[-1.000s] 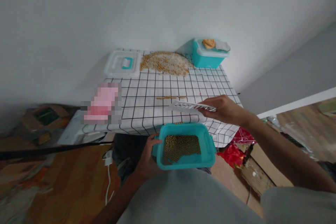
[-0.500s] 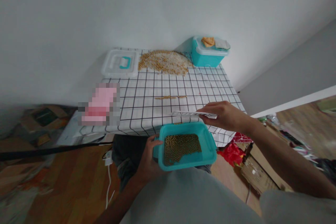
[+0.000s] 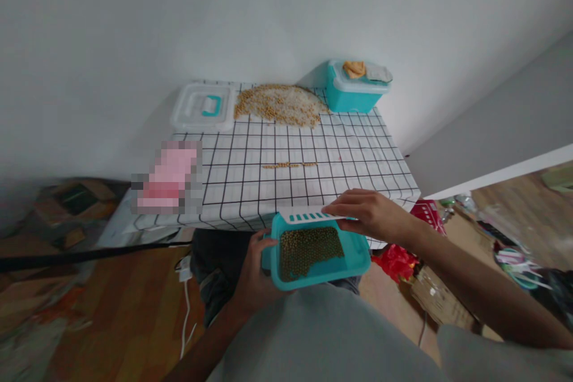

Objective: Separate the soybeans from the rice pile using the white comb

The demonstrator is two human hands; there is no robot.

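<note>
My left hand point(image 3: 254, 268) grips the left side of a teal tub point(image 3: 360, 253) held below the table's front edge. The tub holds a layer of small greenish-brown beans point(image 3: 308, 249). My right hand point(image 3: 371, 212) is closed on a white slotted scoop point(image 3: 304, 215), which now rests over the tub's far rim. On the checked tablecloth point(image 3: 358, 155) lie a thin short line of grains point(image 3: 289, 165) and, at the back, a wide heap of yellow beans and white grains point(image 3: 278, 105).
A clear lid with a teal handle point(image 3: 202, 108) lies at the back left. A second teal tub with a lid point(image 3: 356, 88) stands at the back right against the wall. A blurred pink patch point(image 3: 168, 178) sits at the table's left. Cardboard boxes and red wrapping lie on the floor to the right.
My right hand has brought the white scoop down from above the table's front edge to the tub's far rim. The tub has stayed almost where it was.
</note>
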